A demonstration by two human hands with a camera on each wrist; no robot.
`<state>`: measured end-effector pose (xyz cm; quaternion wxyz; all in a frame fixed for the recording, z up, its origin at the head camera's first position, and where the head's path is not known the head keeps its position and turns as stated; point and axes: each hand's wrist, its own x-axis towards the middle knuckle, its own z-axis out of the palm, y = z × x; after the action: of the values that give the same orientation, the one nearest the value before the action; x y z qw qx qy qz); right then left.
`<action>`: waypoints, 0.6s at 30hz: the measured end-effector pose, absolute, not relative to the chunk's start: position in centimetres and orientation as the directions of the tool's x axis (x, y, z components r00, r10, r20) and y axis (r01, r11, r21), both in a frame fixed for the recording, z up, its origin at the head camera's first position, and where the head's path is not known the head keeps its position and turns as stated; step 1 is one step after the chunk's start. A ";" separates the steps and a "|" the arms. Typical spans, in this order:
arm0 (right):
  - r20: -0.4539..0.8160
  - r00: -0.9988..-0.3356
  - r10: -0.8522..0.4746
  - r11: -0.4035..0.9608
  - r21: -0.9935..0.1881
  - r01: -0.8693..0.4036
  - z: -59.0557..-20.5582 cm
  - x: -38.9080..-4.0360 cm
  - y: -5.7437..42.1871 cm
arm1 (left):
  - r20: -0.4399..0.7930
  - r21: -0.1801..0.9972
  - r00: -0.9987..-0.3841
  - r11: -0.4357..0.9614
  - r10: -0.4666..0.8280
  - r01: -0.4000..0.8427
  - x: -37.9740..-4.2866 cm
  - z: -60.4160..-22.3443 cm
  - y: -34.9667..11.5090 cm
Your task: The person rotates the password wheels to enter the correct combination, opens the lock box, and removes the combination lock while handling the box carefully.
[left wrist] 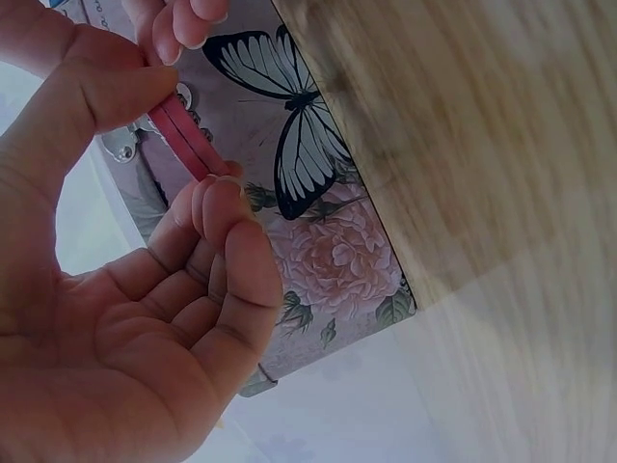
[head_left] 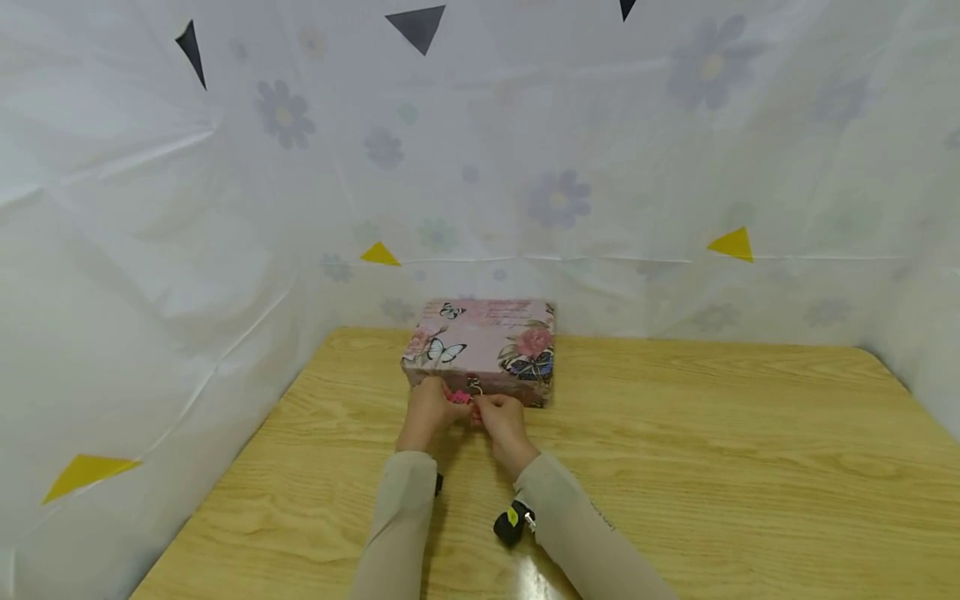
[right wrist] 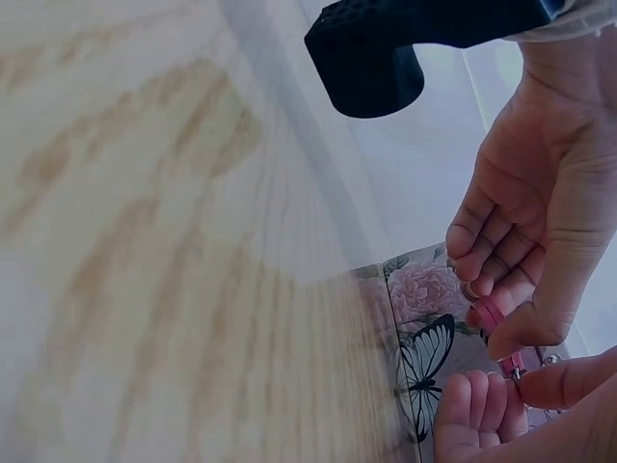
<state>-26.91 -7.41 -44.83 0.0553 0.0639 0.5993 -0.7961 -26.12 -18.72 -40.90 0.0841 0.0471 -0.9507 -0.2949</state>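
Note:
A pink box (head_left: 480,342) printed with roses and butterflies sits at the table's back edge, lid down. On its front is a metal clasp (head_left: 473,381). Just in front, my left hand (head_left: 431,412) pinches a small pink-red padlock (left wrist: 188,140) between thumb and fingers; a thin silver shackle (head_left: 477,389) shows by the clasp. Close beside it, my right hand (head_left: 506,421) pinches a tiny metal piece (right wrist: 518,373) at the padlock's end. Fingertips mostly hide that piece, so whether it is a key I cannot tell.
The wood-grain table (head_left: 712,450) extends to both sides and in front of the box. White flowered sheeting (head_left: 480,167) hangs behind and at both sides, with yellow and dark triangles on it. A black wrist device (head_left: 512,523) is strapped by the right sleeve.

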 end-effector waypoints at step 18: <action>-0.171 -0.985 0.006 -0.258 -0.952 0.163 -44.8 -26.7 -6.9 | 0.094 0.595 -0.986 0.802 -0.134 -0.052 -26.1 -40.9 -18.2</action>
<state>-26.70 -6.92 -44.82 0.0499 0.0697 0.6069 -0.7901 -26.09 -18.23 -40.87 0.0658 0.0493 -0.9468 -0.3110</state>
